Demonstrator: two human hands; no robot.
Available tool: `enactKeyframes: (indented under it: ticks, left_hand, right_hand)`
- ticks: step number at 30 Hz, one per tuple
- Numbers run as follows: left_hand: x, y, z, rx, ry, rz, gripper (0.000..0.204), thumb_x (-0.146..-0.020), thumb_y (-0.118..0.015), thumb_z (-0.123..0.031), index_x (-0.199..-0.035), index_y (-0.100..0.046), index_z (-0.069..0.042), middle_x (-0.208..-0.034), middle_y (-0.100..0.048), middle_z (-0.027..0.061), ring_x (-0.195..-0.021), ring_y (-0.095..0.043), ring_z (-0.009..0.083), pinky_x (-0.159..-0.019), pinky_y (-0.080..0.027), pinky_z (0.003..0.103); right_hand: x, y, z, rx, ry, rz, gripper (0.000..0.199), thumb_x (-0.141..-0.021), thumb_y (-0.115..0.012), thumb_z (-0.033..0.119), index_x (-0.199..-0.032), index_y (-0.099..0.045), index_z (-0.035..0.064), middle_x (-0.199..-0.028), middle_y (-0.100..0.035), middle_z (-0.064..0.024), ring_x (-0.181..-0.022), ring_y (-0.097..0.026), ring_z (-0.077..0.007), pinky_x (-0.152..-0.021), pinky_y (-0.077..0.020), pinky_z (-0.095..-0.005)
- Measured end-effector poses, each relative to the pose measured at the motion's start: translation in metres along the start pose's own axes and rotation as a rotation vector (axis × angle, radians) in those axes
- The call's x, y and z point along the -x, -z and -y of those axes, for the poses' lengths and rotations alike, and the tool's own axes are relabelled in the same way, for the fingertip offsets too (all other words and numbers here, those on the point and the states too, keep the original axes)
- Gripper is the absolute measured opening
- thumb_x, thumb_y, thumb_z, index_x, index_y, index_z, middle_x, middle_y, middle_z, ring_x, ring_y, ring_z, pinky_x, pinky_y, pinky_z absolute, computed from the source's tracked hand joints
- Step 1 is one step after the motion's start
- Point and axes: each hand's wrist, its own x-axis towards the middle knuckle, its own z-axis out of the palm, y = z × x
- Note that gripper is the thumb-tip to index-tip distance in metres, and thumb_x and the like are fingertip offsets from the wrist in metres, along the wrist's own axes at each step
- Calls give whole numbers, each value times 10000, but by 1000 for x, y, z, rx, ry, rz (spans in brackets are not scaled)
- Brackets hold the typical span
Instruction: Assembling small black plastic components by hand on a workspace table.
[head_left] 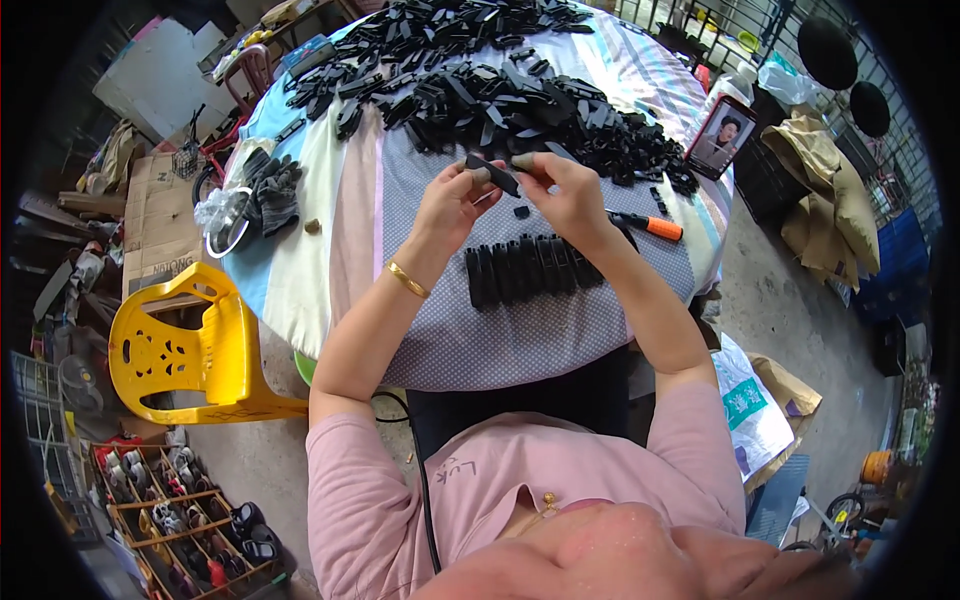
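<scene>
My left hand (452,198) and my right hand (567,196) together hold one long black plastic part (493,173) above the cloth-covered table (440,330). Each hand pinches one end of it. Just below the hands lies a neat row of the same black parts (530,268) side by side. A small black piece (521,211) lies between the hands and the row. An orange-handled screwdriver (652,225) rests on the cloth right of my right hand. A gold bangle (406,279) circles my left wrist.
A big heap of black plastic parts (470,80) covers the far half of the table. A phone (719,136) stands propped at the right edge. Dark gloves (272,190) and a clear bag lie at the left. A yellow plastic chair (190,350) stands left of me.
</scene>
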Motion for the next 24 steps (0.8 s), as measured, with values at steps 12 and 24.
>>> enactKeyframes:
  ticks: [12, 24]
  left_hand:
    - [18, -4, 9, -58, -16, 250, 343, -885, -524, -73, -1220, -482, -17, -1045, -566, 39, -901, -570, 133, -788, -499, 280]
    - [19, 0, 7, -69, -77, 198, 319, -873, -542, -54, -1188, -514, -13, -1003, -592, 31, -883, -589, 110, -778, -522, 262]
  right_hand:
    - [-1, 1, 2, 219, 308, -141, 110, -685, -662, -23, -784, -614, -18, -719, -597, -103, -600, -593, -202, -512, -477, -272]
    - [0, 4, 21, 225, 298, 135, 144, -762, -568, 52, -851, -611, -53, -887, -583, -137, -793, -579, -262, -670, -477, -336]
